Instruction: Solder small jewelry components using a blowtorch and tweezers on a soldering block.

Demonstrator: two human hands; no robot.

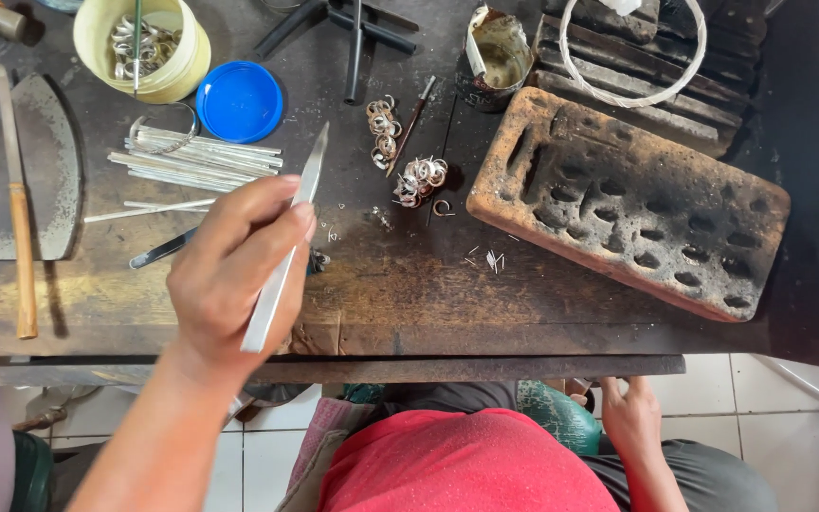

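Observation:
My left hand is raised over the front of the dark wooden workbench and grips long metal tweezers, their tip pointing up and away toward the bench's middle. Two small heaps of silver rings lie beyond the tip, apart from it. My right hand rests low beside my lap under the bench edge, fingers curled, holding nothing that I can see. A bundle of silver strips lies left of the tweezers' tip.
A pitted charred brick fills the right side. At the back stand a yellow tub of rings, a blue lid and a small tin. A flat iron plate and wooden-handled file lie at left.

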